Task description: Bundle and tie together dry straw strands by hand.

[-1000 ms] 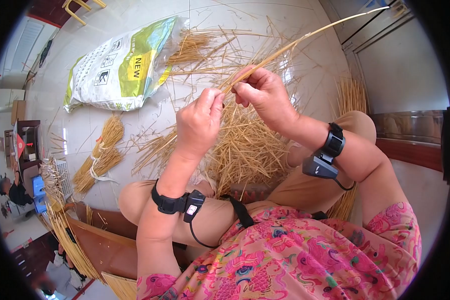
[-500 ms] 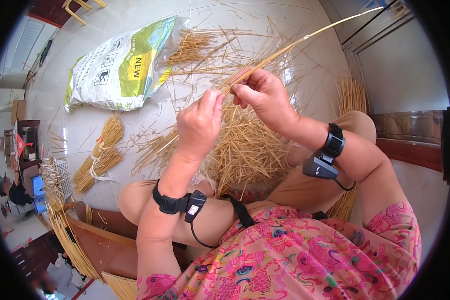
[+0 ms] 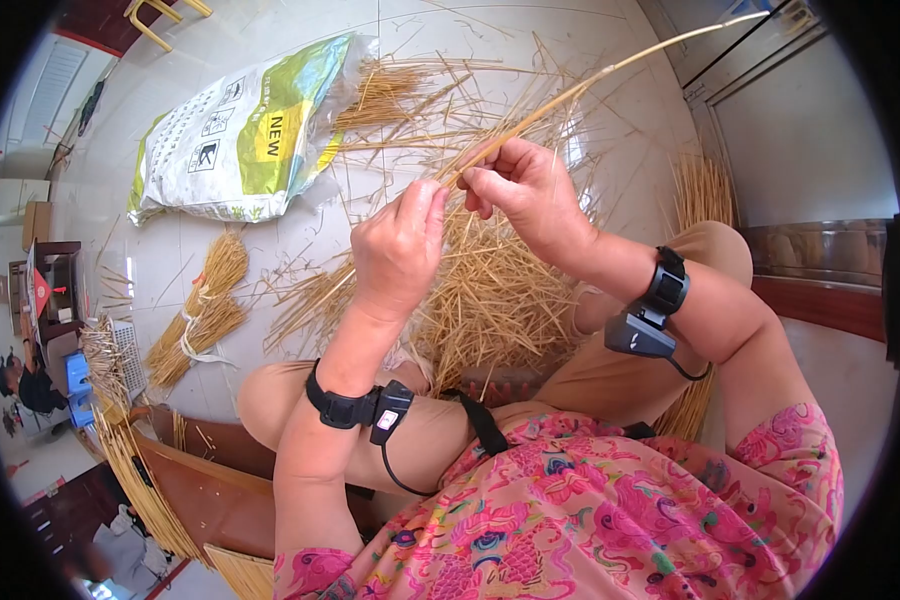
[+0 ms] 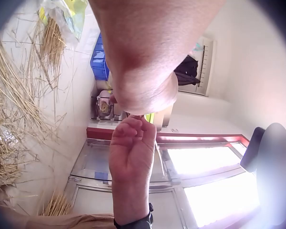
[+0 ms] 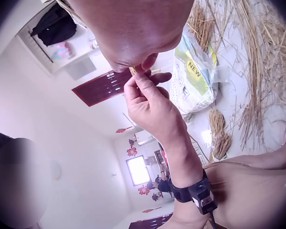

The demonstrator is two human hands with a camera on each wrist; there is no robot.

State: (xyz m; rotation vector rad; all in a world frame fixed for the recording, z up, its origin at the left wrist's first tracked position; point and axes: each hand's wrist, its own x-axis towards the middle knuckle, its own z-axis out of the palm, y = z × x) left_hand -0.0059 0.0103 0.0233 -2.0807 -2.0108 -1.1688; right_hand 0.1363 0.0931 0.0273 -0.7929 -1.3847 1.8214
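Both hands meet over a loose heap of straw [image 3: 500, 290] on the floor. My left hand [image 3: 400, 240], its fingers curled, pinches the near end of a long yellow straw stalk [image 3: 560, 100]. Just beyond it, my right hand [image 3: 533, 195] holds the same stalk between thumb and fingers. From there the stalk rises to the upper right and bends toward its pale tip. The left wrist view shows the right hand [image 4: 131, 152] from its palm side. In the right wrist view, the left hand [image 5: 152, 102] grips close to the right fingertips; the pinched end is mostly hidden.
A green and white plastic bag [image 3: 240, 135] with straw at its mouth lies at upper left. Below it is a tied straw bundle [image 3: 200, 300]. Upright stalks [image 3: 705, 195] stand by a metal-framed door [image 3: 810, 140]. At lower left is a brown wooden piece [image 3: 205, 480].
The straw stalk has shifted slightly in the fingers, its far tip a little further left than a second ago. Both hands have stayed almost in place.
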